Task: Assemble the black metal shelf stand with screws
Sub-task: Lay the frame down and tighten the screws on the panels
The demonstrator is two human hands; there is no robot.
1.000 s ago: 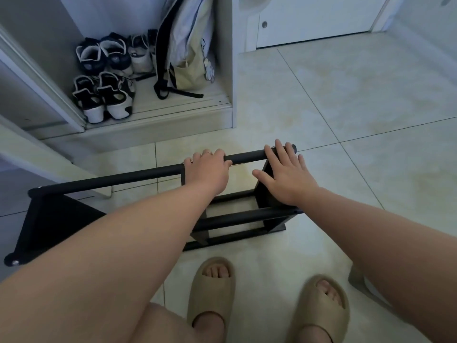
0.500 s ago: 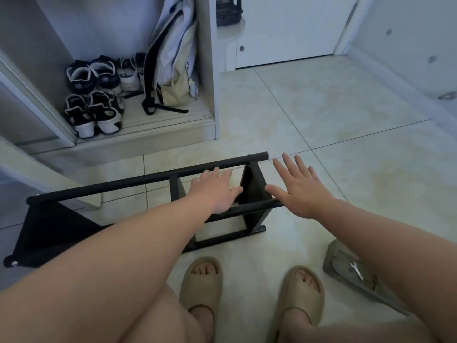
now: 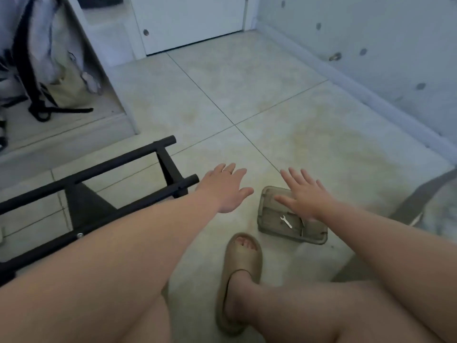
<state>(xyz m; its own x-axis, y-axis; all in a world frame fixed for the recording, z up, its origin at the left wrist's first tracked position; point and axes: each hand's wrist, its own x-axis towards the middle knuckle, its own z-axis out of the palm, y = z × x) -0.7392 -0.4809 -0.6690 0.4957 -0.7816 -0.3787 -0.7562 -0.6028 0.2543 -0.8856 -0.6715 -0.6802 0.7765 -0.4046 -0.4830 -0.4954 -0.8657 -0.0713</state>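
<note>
While both arms reach forward, the left hand (image 3: pixel 223 190) hovers with its grip spread and empty, just beside the end of the nearer rail of the black metal shelf stand (image 3: pixel 85 206), which rests on the pale tiled floor (image 3: pixel 247 95) at lower left. The right hand (image 3: pixel 305 196), grip likewise spread and holding nothing, lies over the far end of a translucent grey rectangular plastic tray (image 3: pixel 314 240); whether it touches cannot be told. A small silver flat spanner (image 3: pixel 286 221) lies in the tray. A beige foam slipper (image 3: pixel 241 263) stands near the tray.
</note>
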